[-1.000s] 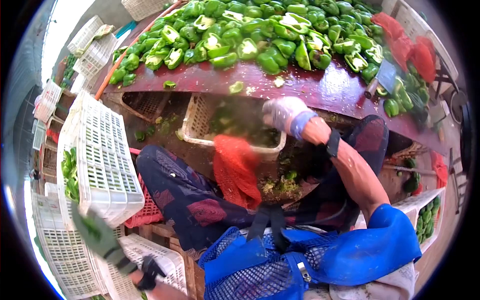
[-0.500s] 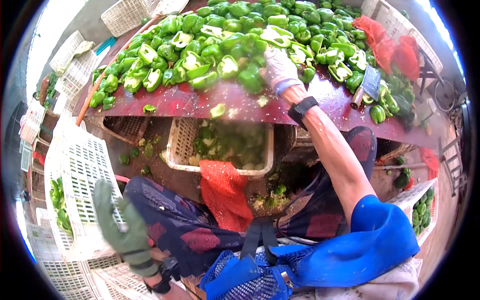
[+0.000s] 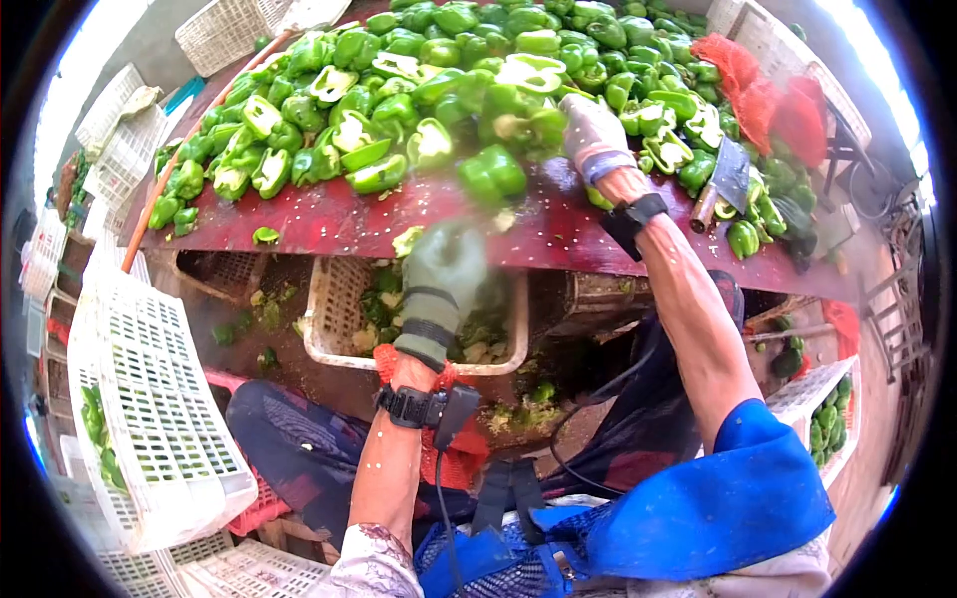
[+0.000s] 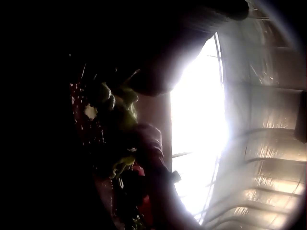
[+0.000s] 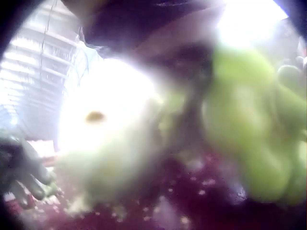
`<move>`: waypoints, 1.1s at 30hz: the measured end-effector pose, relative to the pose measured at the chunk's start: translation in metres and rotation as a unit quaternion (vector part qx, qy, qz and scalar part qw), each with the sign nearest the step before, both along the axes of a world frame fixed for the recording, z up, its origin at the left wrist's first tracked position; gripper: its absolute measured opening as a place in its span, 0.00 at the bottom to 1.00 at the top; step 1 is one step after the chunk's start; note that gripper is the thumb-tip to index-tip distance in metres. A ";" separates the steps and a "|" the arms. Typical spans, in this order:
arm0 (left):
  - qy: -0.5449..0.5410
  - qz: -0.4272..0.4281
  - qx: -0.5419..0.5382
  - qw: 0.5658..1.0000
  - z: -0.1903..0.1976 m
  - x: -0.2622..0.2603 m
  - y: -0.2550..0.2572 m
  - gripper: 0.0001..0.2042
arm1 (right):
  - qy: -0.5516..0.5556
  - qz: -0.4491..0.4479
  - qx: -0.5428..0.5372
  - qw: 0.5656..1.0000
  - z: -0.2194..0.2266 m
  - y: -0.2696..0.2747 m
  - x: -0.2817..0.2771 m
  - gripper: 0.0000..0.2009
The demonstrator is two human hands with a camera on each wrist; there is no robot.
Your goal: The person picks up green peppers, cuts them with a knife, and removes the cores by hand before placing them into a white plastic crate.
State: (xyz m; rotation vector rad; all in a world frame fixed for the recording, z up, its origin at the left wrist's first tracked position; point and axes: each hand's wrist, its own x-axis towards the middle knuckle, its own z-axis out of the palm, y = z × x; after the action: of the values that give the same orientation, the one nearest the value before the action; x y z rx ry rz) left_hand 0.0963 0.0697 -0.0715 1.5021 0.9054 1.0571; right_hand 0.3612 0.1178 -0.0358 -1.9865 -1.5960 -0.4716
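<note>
My right hand, in a pale glove, is over the front of the pepper heap and grips a green bell pepper, blurred by motion. Close up in the right wrist view, a pale, washed-out pepper is beside the dark fingers. My left hand, in a green glove, is over the table's front edge, blurred and holding nothing. Its fingers are spread in the right wrist view. Just beyond it lies a whole green bell pepper. Whole and halved peppers cover the back of the red table.
A cleaver lies at the table's right, near red netting. Below the edge stands a white crate with scraps. At left is a tall white crate holding peppers. Red mesh hangs between the knees.
My left hand has swung from the crates at left to the table's front edge. My right hand reached into the heap and now draws a pepper away from it.
</note>
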 end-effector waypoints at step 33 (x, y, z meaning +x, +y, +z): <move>-0.373 -0.062 -0.323 0.868 -0.057 -0.133 0.022 0.13 | 0.310 0.277 -0.397 0.818 0.003 -0.099 -0.106 0.15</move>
State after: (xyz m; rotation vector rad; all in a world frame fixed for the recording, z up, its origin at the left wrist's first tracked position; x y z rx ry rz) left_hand -0.0369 0.0912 -0.1286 0.4993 0.5051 0.9830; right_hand 0.2548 0.0189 -0.0327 -1.7165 -1.9267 1.1288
